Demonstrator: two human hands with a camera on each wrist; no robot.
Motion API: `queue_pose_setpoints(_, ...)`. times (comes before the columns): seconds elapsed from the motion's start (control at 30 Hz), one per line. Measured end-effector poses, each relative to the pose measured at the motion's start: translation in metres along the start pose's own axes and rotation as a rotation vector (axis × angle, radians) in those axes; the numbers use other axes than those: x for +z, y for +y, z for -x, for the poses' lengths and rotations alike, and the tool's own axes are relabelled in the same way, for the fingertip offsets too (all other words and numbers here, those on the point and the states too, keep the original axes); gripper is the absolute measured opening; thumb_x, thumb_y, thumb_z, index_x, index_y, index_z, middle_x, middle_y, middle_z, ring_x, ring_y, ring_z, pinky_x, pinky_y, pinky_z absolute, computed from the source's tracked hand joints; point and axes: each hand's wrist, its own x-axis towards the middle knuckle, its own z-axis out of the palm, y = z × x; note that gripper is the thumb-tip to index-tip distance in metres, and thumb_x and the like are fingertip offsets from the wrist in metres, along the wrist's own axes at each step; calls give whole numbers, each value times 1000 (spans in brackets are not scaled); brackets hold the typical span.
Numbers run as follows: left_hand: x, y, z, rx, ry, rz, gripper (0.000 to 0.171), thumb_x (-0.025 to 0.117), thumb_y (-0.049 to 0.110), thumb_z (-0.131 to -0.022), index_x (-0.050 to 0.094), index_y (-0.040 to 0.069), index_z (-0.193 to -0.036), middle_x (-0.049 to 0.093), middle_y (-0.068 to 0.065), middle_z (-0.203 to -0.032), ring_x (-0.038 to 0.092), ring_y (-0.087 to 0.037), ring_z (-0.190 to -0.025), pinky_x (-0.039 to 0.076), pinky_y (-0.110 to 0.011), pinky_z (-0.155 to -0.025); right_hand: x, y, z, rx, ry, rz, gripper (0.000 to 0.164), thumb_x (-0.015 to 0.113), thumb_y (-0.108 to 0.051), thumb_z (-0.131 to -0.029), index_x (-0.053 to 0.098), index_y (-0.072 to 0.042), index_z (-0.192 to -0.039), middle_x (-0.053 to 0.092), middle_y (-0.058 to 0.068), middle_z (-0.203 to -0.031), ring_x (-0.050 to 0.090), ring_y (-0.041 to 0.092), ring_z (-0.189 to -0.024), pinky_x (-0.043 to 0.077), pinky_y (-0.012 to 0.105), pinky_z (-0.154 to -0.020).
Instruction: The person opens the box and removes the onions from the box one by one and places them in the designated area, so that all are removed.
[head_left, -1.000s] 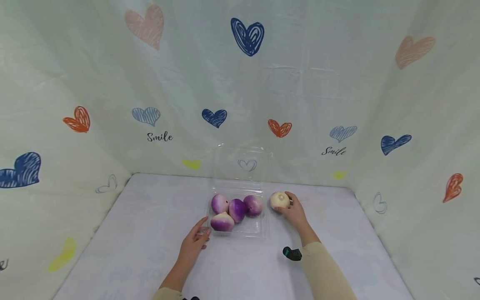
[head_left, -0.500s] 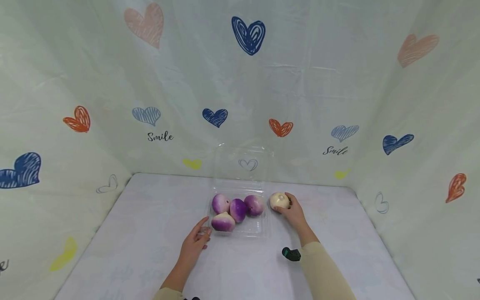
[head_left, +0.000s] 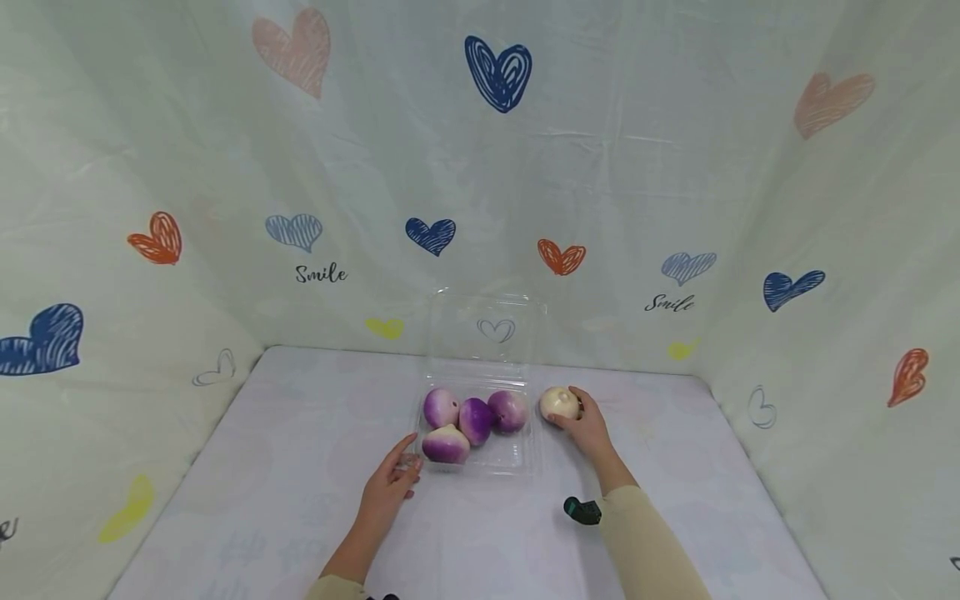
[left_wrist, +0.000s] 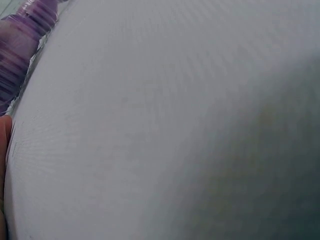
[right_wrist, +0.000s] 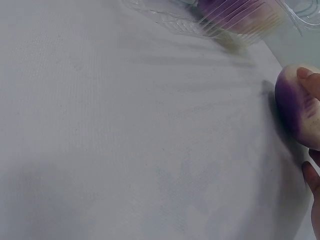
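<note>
My right hand (head_left: 588,423) grips a turnip (head_left: 558,403) on the table, right of a clear plastic box. Its pale side faces up in the head view; in the right wrist view the turnip (right_wrist: 296,106) also shows purple, with a thumb and fingertips around it. Several purple-and-white turnips (head_left: 475,421) lie in the clear box (head_left: 504,457), whose lid (head_left: 461,333) stands raised at the back. At the box's front left corner my left hand (head_left: 388,482) touches the edge with extended fingers. The left wrist view catches only a sliver of finger (left_wrist: 4,150).
A white-covered table (head_left: 300,450) carries the box near its far edge. Behind it and on both sides hangs a pale curtain (head_left: 615,167) printed with hearts. A dark strap piece (head_left: 582,510) sits at the right sleeve (head_left: 648,533).
The turnip in my right hand has turned very slightly in place. My left hand and the box have stayed where they were.
</note>
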Motion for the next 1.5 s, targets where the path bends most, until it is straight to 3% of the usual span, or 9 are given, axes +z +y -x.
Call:
queue_pose_setpoints(0.1,-2,16,8,3,-8,-14,51,65,25,-96,49,16,-143,62,-9,-110,62,-19,-83,54,-29,-65,0,1,1,-2,1,9,79,80,-19,-81,38,0,-146,44,25,-137,51,38,-116,44,48,-95)
queue_pose_setpoints(0.23,-2,18,7,-3,-12,-17,51,65,23,-96,48,16,-144,61,-8,-108,62,-20,-84,54,-29,-66,-1,1,1,1,-3,-2,80,80,-17,-81,37,-2,-146,44,25,-137,51,38,-118,44,49,-96)
queue_pose_setpoints(0.33,0,1,0,-5,-6,-8,52,66,28,-95,49,22,-144,61,-6,-108,62,-18,-84,54,-27,-65,-1,1,1,1,-3,-15,80,81,-16,-80,37,-2,-147,44,24,-138,49,39,-121,42,50,-98)
queue_pose_setpoints(0.6,0,0,0,-2,-3,-12,51,66,29,-95,50,23,-143,61,-7,-109,61,-17,-83,54,-27,-65,-6,-8,4,-7,25,17,79,80,-16,-81,38,-5,-147,36,22,-147,37,40,-131,38,54,-103)
queue_pose_setpoints(0.8,0,-1,-1,7,1,-28,51,65,30,-95,50,23,-143,62,-8,-110,62,-16,-83,54,-27,-66,-12,-22,11,-113,69,3,74,78,-10,-82,40,0,-144,37,23,-146,37,41,-130,37,54,-103)
queue_pose_setpoints(1.07,0,-1,-1,2,1,-17,52,66,29,-95,49,22,-143,62,-8,-112,62,-16,-83,54,-27,-66,-11,-50,27,-235,118,-120,67,79,-6,-79,49,-1,-138,45,22,-139,40,42,-127,37,54,-100)
queue_pose_setpoints(1.33,0,2,-1,-6,-2,-33,53,66,30,-95,48,22,-144,62,-8,-108,62,-19,-84,54,-26,-66,7,-75,42,-276,57,-207,66,81,-7,-78,51,-5,-137,50,16,-136,44,39,-123,37,52,-100)
queue_pose_setpoints(1.5,0,1,-1,-8,0,-37,53,66,29,-95,49,23,-144,62,-8,-108,62,-19,-84,54,-26,-66,20,-92,57,-296,-29,-247,63,76,3,-80,50,-2,-137,49,19,-137,42,42,-125,34,57,-103)
